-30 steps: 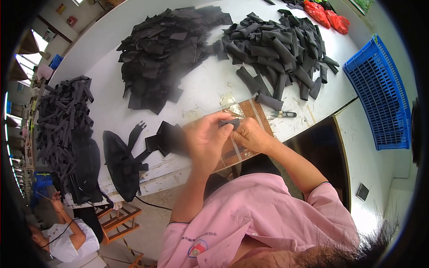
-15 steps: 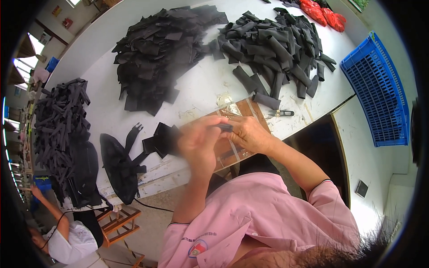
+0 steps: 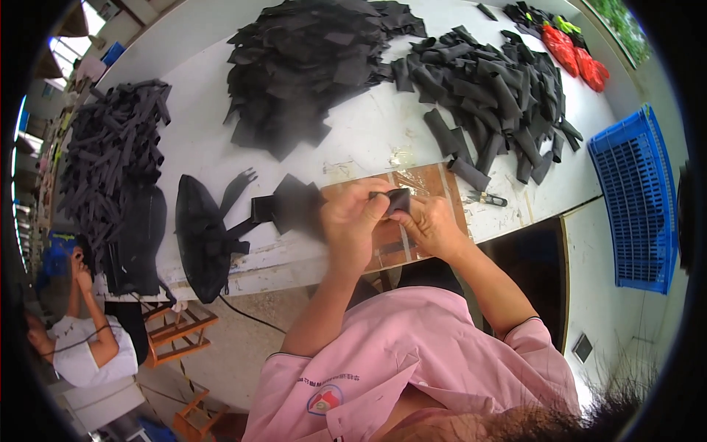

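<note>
My left hand [image 3: 352, 217] and my right hand [image 3: 436, 227] meet over a brown board [image 3: 434, 180] covered with clear tape. Both pinch a small black fabric piece [image 3: 398, 202], folded or rolled, between thumbs and fingers. Fingers hide part of it, so its full shape does not show. Several flat black fabric pieces [image 3: 291, 202] lie just left of my left hand. Past them rests a black fabric pouch [image 3: 202, 236] with straps. Right of the board, a pair of thread snips [image 3: 489, 199] lies on the white table [image 3: 368, 136].
A big heap of flat black pieces [image 3: 302, 74] lies at the back, rolled black tubes [image 3: 486, 88] to its right. Narrow black strips [image 3: 114, 147] are piled far left. Red plastic bags [image 3: 571, 55] and a blue basket [image 3: 637, 199] stand right. A co-worker [image 3: 96, 339] sits lower left.
My view has shifted, so the table's things sit differently in it. The black piece between my hands shows more broadly. The co-worker's hands have come together.
</note>
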A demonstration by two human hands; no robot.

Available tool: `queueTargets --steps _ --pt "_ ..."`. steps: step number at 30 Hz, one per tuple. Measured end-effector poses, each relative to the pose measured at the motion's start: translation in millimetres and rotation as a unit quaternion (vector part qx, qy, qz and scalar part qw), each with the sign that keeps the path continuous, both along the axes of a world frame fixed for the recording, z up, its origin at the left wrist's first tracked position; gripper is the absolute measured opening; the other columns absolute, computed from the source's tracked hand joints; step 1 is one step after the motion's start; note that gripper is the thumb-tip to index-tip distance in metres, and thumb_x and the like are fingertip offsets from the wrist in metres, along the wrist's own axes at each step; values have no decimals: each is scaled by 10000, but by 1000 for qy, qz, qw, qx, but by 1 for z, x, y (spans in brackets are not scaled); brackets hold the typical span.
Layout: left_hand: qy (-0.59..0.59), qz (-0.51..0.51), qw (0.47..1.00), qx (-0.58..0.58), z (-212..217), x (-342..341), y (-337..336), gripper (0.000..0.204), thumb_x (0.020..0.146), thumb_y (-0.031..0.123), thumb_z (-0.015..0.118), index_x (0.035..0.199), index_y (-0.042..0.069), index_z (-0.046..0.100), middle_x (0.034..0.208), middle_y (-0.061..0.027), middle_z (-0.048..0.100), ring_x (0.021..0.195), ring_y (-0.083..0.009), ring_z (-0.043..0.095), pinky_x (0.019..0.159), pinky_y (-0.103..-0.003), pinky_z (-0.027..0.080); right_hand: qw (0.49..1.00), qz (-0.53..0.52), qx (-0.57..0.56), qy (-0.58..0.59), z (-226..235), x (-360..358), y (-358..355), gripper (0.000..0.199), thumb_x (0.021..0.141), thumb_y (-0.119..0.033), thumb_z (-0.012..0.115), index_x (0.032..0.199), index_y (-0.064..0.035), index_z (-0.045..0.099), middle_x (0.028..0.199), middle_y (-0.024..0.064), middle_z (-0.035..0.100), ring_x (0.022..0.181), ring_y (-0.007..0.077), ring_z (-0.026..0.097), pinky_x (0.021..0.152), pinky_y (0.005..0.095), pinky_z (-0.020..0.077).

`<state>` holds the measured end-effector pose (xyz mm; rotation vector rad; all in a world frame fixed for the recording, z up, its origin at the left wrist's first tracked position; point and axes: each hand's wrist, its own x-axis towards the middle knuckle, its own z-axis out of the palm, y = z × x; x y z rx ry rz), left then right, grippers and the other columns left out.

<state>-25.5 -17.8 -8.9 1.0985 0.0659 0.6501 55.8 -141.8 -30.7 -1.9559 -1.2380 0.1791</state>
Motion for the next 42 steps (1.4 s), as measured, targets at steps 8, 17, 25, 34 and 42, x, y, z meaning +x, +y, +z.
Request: queueTargets --steps 8,17,25,34,42 --pt "405 410 666 473 -91 4 112 299 733 165 611 1002 48 553 893 -144 579 872 -328 510 739 -419 416 800 7 365 477 71 82 5 479 905 -425 342 772 -7 533 552 11 467 494 103 438 490 194 358" --pt "298 382 687 542 -92 -14 163 93 744 115 587 752 40 531 763 -128 554 769 -323 500 659 -427 373 871 -91 0 483 6 -21 -17 333 892 -300 455 799 -1 570 615 18 533 553 90 492 515 224 404" --pt "95 363 927 5 2 -33 63 77 826 82 556 821 30 499 700 2 497 622 -59 470 572 -201 386 853 -7 110 510 17 -63 33 266 847 -237 542 821 26 571 649 70 564 635 131 548 588 278 444" --pt "221 141 947 -184 -44 -61 2 133 862 118 510 965 38 485 865 -31 541 722 -90 518 645 -209 438 947 -160 160 228 4 -63 33 111 693 -76 654 691 13 589 613 103 516 524 215 498 488 314 380" --pt "252 119 960 13 -15 -60 -16 121 832 125 534 879 15 522 804 -26 542 698 -73 491 623 -195 398 975 -195 76 76 1 -52 13 176 569 -30 662 585 -4 489 579 93 439 506 247 467 459 334 372"
